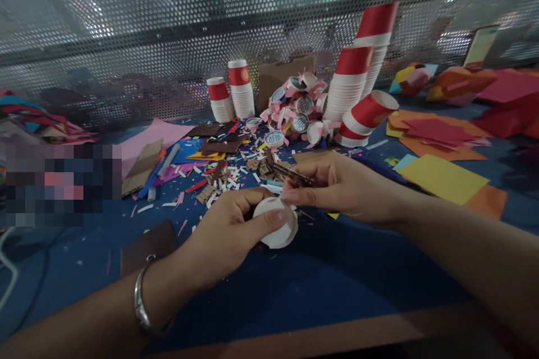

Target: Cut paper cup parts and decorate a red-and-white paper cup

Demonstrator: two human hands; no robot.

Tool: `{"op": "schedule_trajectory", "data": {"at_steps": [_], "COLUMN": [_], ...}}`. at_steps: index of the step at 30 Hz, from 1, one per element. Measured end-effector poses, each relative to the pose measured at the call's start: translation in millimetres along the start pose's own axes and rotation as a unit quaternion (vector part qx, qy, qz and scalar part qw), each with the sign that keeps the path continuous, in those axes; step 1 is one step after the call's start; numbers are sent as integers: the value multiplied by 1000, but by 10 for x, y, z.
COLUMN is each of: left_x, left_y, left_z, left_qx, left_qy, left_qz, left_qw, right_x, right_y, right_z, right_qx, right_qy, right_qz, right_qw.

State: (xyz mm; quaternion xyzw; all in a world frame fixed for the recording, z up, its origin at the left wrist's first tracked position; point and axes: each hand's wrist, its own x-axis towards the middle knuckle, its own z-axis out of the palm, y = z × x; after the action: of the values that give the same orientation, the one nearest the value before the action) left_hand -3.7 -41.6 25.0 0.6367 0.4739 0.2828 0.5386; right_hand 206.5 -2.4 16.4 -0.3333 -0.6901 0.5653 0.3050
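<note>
It's the left hand pinching 1 white disc and partly covering its face, the right hand at the disc's upper-right rim, curled round a dark tool too murky to name, blue table stretching below the disc to its brown edge, perforated panel rising beyond the disc!

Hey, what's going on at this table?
Someone's left hand grips a white disc, thumb across it. Their right hand is at the disc's upper edge, holding a slim dark tool, perhaps scissors. Beyond lie paper scraps, a heap of pink-and-white crafted pieces, and stacked red-and-white paper cups.
</note>
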Motion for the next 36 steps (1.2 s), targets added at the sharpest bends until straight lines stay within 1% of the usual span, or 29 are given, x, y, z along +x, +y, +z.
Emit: {"op": "schedule_trajectory", "data": {"at_steps": [5,7,9,11,14,16,19,23,29,33,36], "left_x": [-3,-6,-8,-3,23,48,78,80,56,32,10], "left_y": [32,61,75,61,-10,-67,-130,-162,-133,-101,-82], "left_z": [-23,-14,-5,-7,-36,-64,-104,-132,-118,-109,-108], "left_qx": [-42,-71,-93,-101,-104,-123,-139,-102,-48,1,13], "left_qy": [-49,-62,-61,-46,-9,10,37,61,52,62,63], "left_qz": [56,56,47,43,50,55,62,79,104,91,93], "left_qw": [996,994,993,993,993,991,988,990,992,994,994], "right_x": [-44,-50,-47,-42,-36,-36,-40,-49,-69,-79,-95], "right_y": [-16,-23,-33,-45,-55,-54,-46,-39,-42,-55,-60], "right_z": [-20,-12,6,26,44,42,28,15,23,40,54], "right_qx": [83,106,103,77,6,-43,-117,-204,-253,-274,-294], "right_qy": [-65,-84,-77,-41,24,40,50,58,68,67,73], "right_qz": [9,3,-10,-30,-58,-76,-100,-97,-120,-132,-149], "right_qw": [994,991,992,996,998,995,987,972,957,950,941]}}
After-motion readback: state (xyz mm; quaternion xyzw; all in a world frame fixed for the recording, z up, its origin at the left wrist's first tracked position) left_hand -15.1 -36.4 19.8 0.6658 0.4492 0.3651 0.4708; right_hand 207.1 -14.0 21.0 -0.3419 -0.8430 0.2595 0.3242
